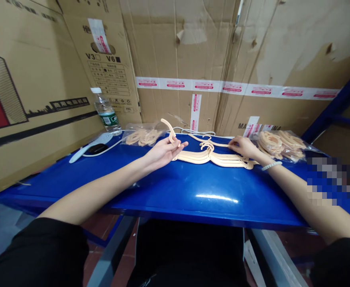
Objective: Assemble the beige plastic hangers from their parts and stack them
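A stack of cream plastic hangers (pixel 213 157) lies on the blue table (pixel 175 191). My left hand (pixel 163 152) is palm up at the stack's left end, its fingers curled loosely around a curved cream hook piece (pixel 169 129) that sticks up. My right hand (pixel 244 146) rests on the stack's right side, its fingers pinching a thin hanger arm. A white band sits on my right wrist.
Clear bags of cream parts lie at the back left (pixel 142 136) and at the right (pixel 279 144). A water bottle (pixel 105 111), a white handheld device (pixel 87 147) and a white cable (pixel 193 131) sit behind. Cardboard boxes (pixel 187 59) wall the table's far side.
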Demonstrator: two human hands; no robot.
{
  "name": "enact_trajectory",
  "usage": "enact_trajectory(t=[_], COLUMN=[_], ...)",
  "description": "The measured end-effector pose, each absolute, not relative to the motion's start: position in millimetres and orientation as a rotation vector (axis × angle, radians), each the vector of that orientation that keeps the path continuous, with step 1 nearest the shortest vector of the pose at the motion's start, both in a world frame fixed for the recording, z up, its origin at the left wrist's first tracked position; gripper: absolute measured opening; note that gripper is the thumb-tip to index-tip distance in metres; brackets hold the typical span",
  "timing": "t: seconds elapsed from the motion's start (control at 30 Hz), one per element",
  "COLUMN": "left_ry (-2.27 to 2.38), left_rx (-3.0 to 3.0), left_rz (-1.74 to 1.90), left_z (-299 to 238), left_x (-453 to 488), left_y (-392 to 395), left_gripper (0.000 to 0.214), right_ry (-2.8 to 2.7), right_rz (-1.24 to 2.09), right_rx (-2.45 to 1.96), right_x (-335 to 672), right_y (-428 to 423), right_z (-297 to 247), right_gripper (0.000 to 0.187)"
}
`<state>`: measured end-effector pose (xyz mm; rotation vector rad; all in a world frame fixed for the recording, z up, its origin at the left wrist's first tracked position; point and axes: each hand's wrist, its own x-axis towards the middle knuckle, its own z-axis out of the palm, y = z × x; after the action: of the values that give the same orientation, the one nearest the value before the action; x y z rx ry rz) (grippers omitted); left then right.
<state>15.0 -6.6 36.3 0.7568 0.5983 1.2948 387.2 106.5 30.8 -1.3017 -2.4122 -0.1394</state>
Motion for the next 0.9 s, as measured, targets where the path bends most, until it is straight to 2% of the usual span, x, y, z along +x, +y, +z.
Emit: enact_trajectory(t=[0.3,0.43,0.6,0.9], left_ry=[0.554,0.591,0.616,0.469], left_rx=[0.821,0.832,0.933,0.969], left_rz=[1.418,1.46,1.422,1.306], left_z=[40.4,38.8,29.3,26.8], left_x=[8.2,9.9,11.3,9.3], left_y=[4.1,5.8,6.9,3.8], left_gripper=[0.015,0.015,0.018,0.026], right_ry=[-2.248,-2.15,-2.142,-2.224], right_rz=[-0.265,-0.087,0.211,0.326], right_rx=[-1.224,-1.225,-1.067,-1.046], right_x=[401.3,398.9,380.4,385.6], right_y=[76.1,54.8,30.7,31.6], right_z=[62.9,76.9,88.6,88.7], right_gripper=[0.017,0.019,0.031,0.035])
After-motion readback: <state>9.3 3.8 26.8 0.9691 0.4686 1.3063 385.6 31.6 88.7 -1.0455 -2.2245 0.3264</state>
